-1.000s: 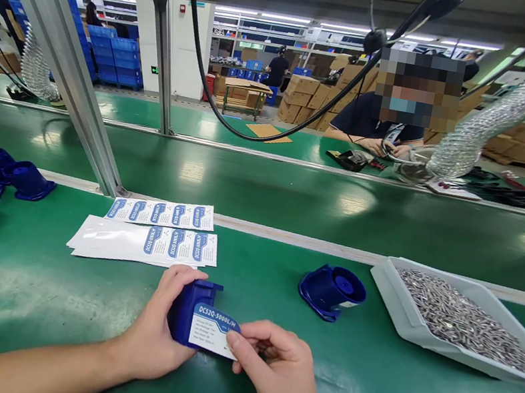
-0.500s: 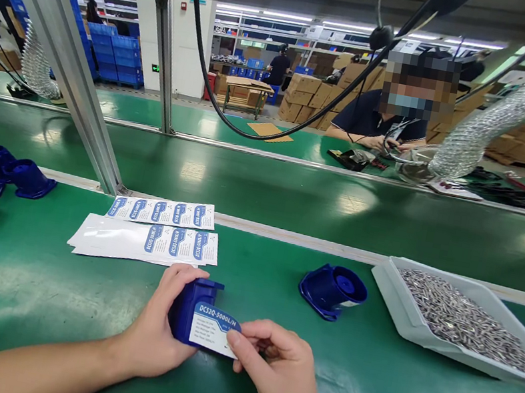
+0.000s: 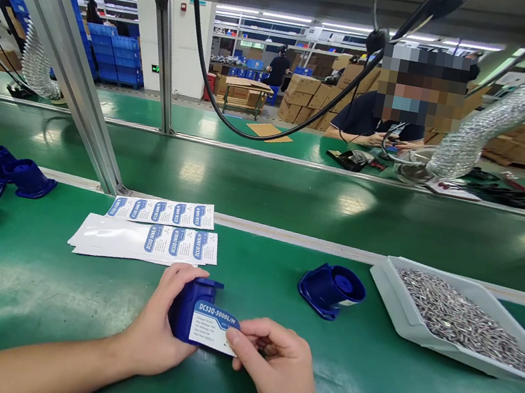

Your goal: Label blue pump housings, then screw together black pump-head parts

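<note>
My left hand (image 3: 163, 325) is wrapped round a dark blue plastic housing (image 3: 185, 310), holding it on its side just above the green bench. Between the thumb and fingers of my right hand (image 3: 275, 368) is the right end of a white and blue sticker label (image 3: 211, 328) printed DC52Q-5000L/H. The label's left part lies against the housing's face, while its right end stands off beyond the edge. Beyond my left hand lie sheets of the same labels (image 3: 147, 241), partly peeled. Another blue housing (image 3: 331, 290), with a label on its side, stands to the right.
Several blue housings (image 3: 27, 177) are grouped at the left. A pale tray (image 3: 403, 319) of small metal screws or pins sits at the right. A metal post (image 3: 76, 69) rises at the left, and a black cable (image 3: 198, 43) hangs ahead. A co-worker (image 3: 358, 115) sits across the bench.
My hands, the blue housing and the label are almost unchanged. Across the bench, the co-worker's head and hands have shifted slightly.
</note>
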`<state>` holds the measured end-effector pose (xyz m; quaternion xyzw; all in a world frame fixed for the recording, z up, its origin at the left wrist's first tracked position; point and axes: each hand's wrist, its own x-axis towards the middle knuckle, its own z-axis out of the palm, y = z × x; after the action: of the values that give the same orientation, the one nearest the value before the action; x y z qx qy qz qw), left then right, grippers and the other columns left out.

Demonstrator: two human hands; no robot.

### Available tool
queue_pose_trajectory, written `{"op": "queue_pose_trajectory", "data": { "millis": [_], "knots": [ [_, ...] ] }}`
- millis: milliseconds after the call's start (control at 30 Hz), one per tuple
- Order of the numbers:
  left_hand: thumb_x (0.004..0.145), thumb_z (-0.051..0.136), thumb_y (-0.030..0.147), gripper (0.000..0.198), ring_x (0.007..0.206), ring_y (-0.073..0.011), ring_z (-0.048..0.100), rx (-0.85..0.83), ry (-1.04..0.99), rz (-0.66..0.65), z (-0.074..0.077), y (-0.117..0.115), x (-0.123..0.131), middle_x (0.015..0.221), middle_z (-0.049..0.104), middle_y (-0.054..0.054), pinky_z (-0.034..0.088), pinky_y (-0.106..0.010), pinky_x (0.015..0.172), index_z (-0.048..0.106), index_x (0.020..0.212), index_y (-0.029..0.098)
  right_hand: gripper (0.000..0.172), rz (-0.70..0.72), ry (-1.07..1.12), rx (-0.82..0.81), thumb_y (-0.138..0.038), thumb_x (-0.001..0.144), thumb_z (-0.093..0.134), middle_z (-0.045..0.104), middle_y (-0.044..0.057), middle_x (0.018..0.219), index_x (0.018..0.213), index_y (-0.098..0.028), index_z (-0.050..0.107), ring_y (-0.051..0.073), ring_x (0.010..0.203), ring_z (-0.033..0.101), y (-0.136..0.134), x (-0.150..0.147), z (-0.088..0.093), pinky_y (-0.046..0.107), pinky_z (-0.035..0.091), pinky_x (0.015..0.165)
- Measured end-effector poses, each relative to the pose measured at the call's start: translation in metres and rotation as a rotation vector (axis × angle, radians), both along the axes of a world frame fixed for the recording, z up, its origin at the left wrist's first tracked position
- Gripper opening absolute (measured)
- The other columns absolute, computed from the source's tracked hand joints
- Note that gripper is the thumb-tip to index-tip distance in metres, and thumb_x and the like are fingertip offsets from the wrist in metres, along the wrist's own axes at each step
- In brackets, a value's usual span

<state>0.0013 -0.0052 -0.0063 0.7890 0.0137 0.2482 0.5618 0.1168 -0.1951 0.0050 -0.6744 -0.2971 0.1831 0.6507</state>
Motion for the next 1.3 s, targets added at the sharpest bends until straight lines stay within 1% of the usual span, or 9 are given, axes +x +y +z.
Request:
{"op": "queue_pose_trajectory", "data": {
  "millis": [67, 200, 333, 433, 800, 1167, 1300],
  "knots": [
    [0.071, 0.073, -0.002, 0.088, 0.136, -0.0339, 0.051, 0.004, 0.001, 0.002, 0.000, 0.000, 0.000, 0.141, 0.047, -0.008, 0.046, -0.049, 0.112, 0.050, 0.147, 0.036, 0.020, -0.019, 0.017, -0.005, -0.038, 0.086, 0.087, 0.074, 0.003, 0.060, 0.078, -0.021, 0.081, 0.018, 0.047, 0.071, 0.000, 0.000, 0.000, 0.023, 0.057, 0.051],
    [0.070, 0.072, -0.003, 0.089, 0.135, -0.0337, 0.052, -0.002, -0.007, 0.000, 0.000, -0.001, 0.000, 0.140, 0.048, -0.008, 0.047, -0.049, 0.112, 0.050, 0.147, 0.037, 0.025, -0.009, 0.071, 0.009, -0.042, 0.084, 0.089, 0.073, 0.003, 0.060, 0.077, -0.020, 0.080, 0.017, 0.047, 0.070, 0.000, -0.002, 0.001, 0.024, 0.056, 0.050],
    [0.070, 0.073, -0.003, 0.089, 0.133, -0.0333, 0.053, -0.009, -0.008, 0.001, 0.001, -0.002, -0.001, 0.140, 0.049, -0.008, 0.047, -0.048, 0.111, 0.051, 0.146, 0.038, 0.033, -0.087, 0.156, 0.019, -0.049, 0.079, 0.092, 0.071, 0.002, 0.060, 0.075, -0.020, 0.078, 0.017, 0.047, 0.068, 0.001, -0.007, 0.005, 0.024, 0.054, 0.049],
    [0.071, 0.074, -0.002, 0.088, 0.133, -0.0330, 0.053, -0.014, -0.007, 0.005, 0.001, -0.001, 0.000, 0.139, 0.049, -0.007, 0.048, -0.048, 0.110, 0.051, 0.146, 0.038, 0.036, -0.100, 0.151, -0.003, -0.052, 0.078, 0.093, 0.070, 0.003, 0.059, 0.073, -0.020, 0.077, 0.017, 0.047, 0.067, 0.002, -0.010, 0.009, 0.026, 0.055, 0.050],
    [0.070, 0.075, -0.002, 0.088, 0.133, -0.0334, 0.053, 0.002, -0.005, 0.012, 0.001, -0.001, 0.000, 0.139, 0.050, -0.008, 0.048, -0.048, 0.111, 0.051, 0.146, 0.036, 0.037, -0.102, 0.158, -0.017, -0.053, 0.076, 0.094, 0.070, 0.002, 0.059, 0.073, -0.020, 0.078, 0.017, 0.047, 0.067, 0.003, -0.010, 0.009, 0.026, 0.055, 0.051],
    [0.072, 0.075, -0.001, 0.085, 0.132, -0.0335, 0.054, 0.005, -0.006, 0.006, 0.003, -0.001, 0.000, 0.138, 0.050, -0.008, 0.049, -0.050, 0.110, 0.051, 0.145, 0.036, 0.044, -0.093, 0.155, -0.054, -0.061, 0.075, 0.092, 0.071, 0.003, 0.060, 0.073, -0.020, 0.078, 0.019, 0.048, 0.068, 0.004, -0.010, 0.013, 0.029, 0.055, 0.051],
    [0.072, 0.075, -0.002, 0.086, 0.133, -0.0337, 0.053, 0.000, -0.008, 0.006, 0.002, -0.001, 0.000, 0.139, 0.049, -0.009, 0.048, -0.050, 0.111, 0.051, 0.146, 0.035, 0.044, -0.100, 0.162, -0.052, -0.061, 0.074, 0.093, 0.070, 0.002, 0.059, 0.072, -0.020, 0.077, 0.018, 0.048, 0.067, 0.004, -0.010, 0.013, 0.028, 0.054, 0.051]
  ]
}}
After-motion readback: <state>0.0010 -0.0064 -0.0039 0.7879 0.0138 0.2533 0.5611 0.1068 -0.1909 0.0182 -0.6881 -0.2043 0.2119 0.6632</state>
